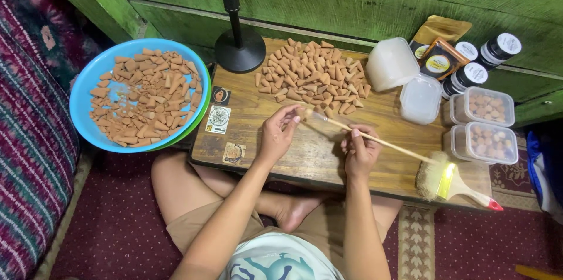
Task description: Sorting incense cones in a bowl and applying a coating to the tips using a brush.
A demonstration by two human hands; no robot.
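While the left hand (pixel 277 133) pinches a clay cone (pixel 307 114), the right hand (pixel 359 152) grips a thin brush (pixel 375 140) near the desk's (pixel 305 160) front edge.

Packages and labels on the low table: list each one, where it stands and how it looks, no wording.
Two pouches: far right edge, flat, tan and dark brown, round yellowish labels.
Three jars: beside the pouches, black, round white-labelled lids.
Two filled tubs: right edge, clear, rectangular, holding brownish pieces.
Two empty tubs: right of the cone pile, translucent white.
Three stickers: table's left edge, small, black, white and tan.
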